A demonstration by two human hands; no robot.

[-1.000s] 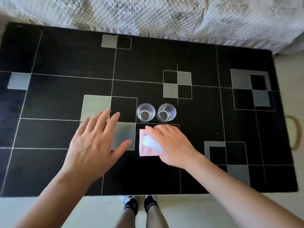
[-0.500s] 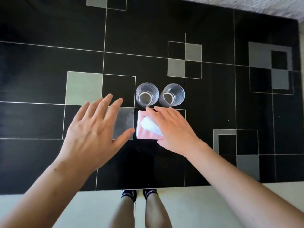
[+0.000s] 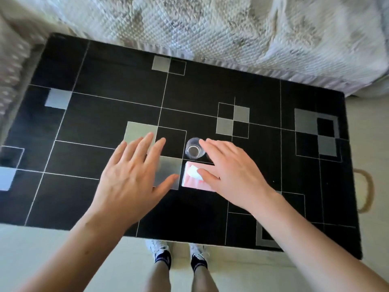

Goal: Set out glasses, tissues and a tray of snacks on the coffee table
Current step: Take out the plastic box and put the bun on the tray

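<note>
A pink tissue pack (image 3: 196, 178) is found lying flat on the black coffee table (image 3: 105, 106), near the front edge and about midway along it, with a white tissue (image 3: 194, 172) protruding from its top. Its long axis is judged to run roughly left to right along the table, though the right end is covered and this cannot be confirmed. A clear glass (image 3: 194, 149) stands upright, mouth upward, just behind the pack; a second glass cannot be made out, the spot beside the first being hidden. The right hand (image 3: 233, 173) is spread above pack and glass, fingers straight, thumb lying over the tissue; whether it touches is not clear, and nothing is gripped. The left hand (image 3: 132, 175) is held flat beside the pack, fingers straight and splayed, holding nothing. The pack is judged light, soft and easily dented, best taken by its two long sides. The glass is judged rigid, smooth, breakable and easily tipped, best taken round the wall below the rim. No tray of snacks is seen.
</note>
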